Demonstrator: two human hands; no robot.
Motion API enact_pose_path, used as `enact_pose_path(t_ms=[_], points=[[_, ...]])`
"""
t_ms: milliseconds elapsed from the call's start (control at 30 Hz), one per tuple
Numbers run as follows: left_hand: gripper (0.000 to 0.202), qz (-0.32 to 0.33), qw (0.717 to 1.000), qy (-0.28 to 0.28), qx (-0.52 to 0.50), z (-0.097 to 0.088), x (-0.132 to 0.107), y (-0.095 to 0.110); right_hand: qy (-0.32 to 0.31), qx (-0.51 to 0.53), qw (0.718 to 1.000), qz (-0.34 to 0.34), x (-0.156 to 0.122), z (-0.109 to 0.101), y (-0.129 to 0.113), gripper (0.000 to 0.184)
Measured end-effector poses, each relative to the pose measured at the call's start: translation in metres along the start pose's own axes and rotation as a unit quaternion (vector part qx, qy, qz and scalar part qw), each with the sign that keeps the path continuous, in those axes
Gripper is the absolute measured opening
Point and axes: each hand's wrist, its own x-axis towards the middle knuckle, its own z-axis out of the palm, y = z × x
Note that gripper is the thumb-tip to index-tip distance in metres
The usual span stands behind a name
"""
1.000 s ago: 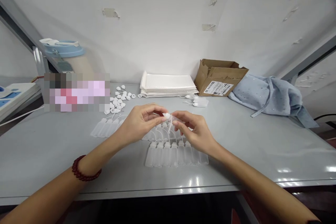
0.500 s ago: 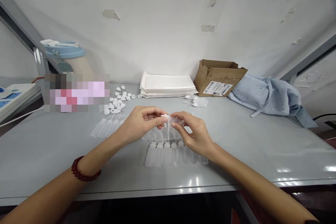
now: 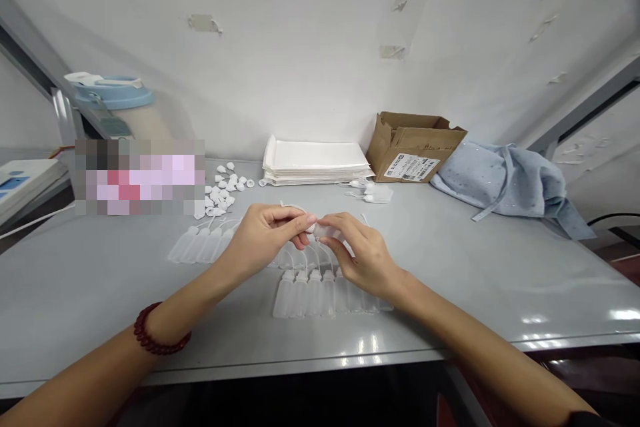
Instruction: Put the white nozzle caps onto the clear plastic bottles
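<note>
Over the grey table, my right hand (image 3: 369, 253) holds a small translucent plastic bottle (image 3: 327, 231) tilted nearly on its side. The thumb and fingers of my left hand (image 3: 265, 233) pinch the white cap (image 3: 311, 228) at the bottle's mouth, which they partly hide. A thin white tube (image 3: 290, 206) sticks out above my left fingers. Below both hands lies a row of similar bottles (image 3: 314, 297) with thin curved tubes, and another row behind it is partly covered. More such bottles (image 3: 200, 245) lie beyond my left forearm.
Loose white caps (image 3: 220, 195) lie in a pile at the back left. Against the wall are a stack of white envelopes (image 3: 316, 161), an open cardboard box (image 3: 415, 150) and a light blue cloth (image 3: 500, 180). A blue-lidded tumbler (image 3: 117, 97) stands left, near a blurred-out patch.
My left hand's grip on the cap has turned, and the thin tube, hanging down earlier, now points up to the left. The bottle stays in my right hand. The view has shifted slightly.
</note>
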Motion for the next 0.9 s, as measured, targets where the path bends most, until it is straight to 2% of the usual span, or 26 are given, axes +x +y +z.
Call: enact_pose_path(t_ms=[233,333,567,733,833,900], points=[[0.027,-0.079,0.992,-0.009,-0.096,0.0019,0.0019,-0.0036,-0.019,-0.054,0.998,-0.019,-0.0018,0.0033,0.0030,0.033],[0.028,-0.089,0.989,-0.009,-0.114,0.0023,0.0011,-0.0013,-0.016,-0.055,0.998,-0.023,-0.0015,0.0029,0.0030,0.031],[0.020,0.001,0.999,-0.026,-0.040,0.0004,-0.0015,0.0032,0.021,-0.002,1.000,0.022,-0.0013,-0.0006,0.0015,0.025],[0.016,0.104,0.994,-0.030,0.028,-0.0042,-0.0016,-0.0017,0.005,0.098,0.987,0.129,0.0007,-0.0045,-0.0022,0.016],[0.016,0.096,0.994,-0.031,0.037,-0.0063,-0.0008,0.0004,0.001,0.128,0.979,0.161,0.0025,-0.0053,-0.0038,0.014],[0.018,0.059,0.998,-0.033,0.022,-0.0064,-0.0005,0.0039,0.010,0.111,0.985,0.129,0.0027,-0.0048,-0.0043,0.015]])
